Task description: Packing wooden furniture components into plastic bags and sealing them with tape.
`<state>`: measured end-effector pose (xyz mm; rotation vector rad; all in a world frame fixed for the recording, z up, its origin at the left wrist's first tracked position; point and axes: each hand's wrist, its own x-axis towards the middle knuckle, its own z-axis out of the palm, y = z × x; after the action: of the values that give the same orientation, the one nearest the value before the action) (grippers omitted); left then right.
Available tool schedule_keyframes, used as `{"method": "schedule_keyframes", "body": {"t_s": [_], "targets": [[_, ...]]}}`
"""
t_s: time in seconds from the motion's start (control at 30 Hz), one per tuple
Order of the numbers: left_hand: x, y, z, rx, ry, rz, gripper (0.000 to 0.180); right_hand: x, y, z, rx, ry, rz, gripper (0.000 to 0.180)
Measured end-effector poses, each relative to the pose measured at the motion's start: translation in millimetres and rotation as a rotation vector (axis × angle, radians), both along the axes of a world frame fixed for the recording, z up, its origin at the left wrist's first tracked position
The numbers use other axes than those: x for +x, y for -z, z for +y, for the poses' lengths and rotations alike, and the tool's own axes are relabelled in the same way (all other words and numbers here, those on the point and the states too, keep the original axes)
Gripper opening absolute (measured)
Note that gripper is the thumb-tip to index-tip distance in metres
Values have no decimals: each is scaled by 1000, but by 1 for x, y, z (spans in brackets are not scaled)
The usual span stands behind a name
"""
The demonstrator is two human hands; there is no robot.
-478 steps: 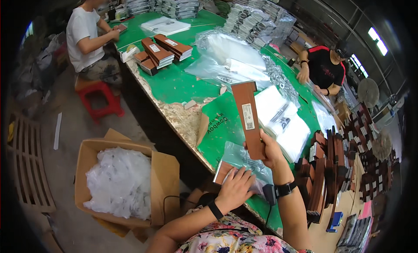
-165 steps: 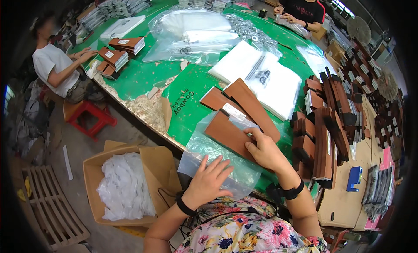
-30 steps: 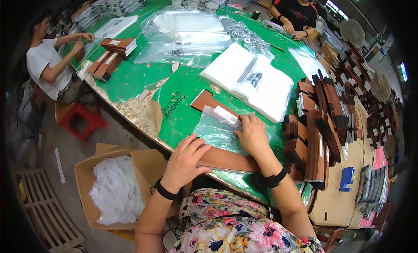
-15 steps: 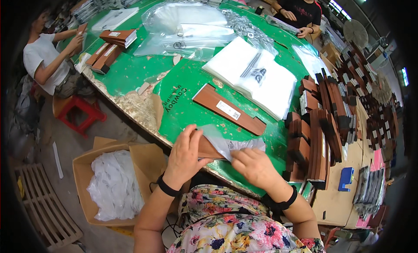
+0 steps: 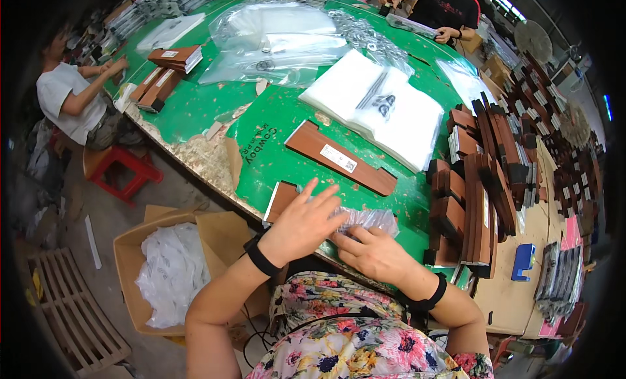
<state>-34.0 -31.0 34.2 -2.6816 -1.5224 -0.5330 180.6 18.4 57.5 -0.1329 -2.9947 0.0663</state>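
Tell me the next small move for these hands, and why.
Probably smooth the bunched clear plastic along the brown piece with the right hand, the left hand steadying the piece: the plastic is crumpled toward the right, the right hand is already at it, the left hand lies across the piece, and its left end is bare.

The brown board (image 5: 282, 201) lies right by the near edge of the green counter (image 5: 195, 115). Its left end is bare, with a pale strip along it. The see-through bag (image 5: 377, 220) is crumpled up at the board's right part. Their middle is hidden.
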Motion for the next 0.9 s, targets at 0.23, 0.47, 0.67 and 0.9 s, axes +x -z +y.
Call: {"method": "schedule_keyframes", "body": {"t_s": [0.23, 0.47, 0.67, 0.9], "targets": [[-35, 26, -44, 93, -244, -213, 38, 23, 17, -2, -162, 252, 103, 10], [4, 8, -54, 258, -298, -294, 42, 13, 9, 1, -225, 277, 56, 7], [35, 33, -44, 23, -236, -201, 53, 17, -18, 15, -525, 278, -160, 23], [38, 30, -55, -39, -253, -172, 64, -42, 16, 69, -46, 704, 298, 44]]}}
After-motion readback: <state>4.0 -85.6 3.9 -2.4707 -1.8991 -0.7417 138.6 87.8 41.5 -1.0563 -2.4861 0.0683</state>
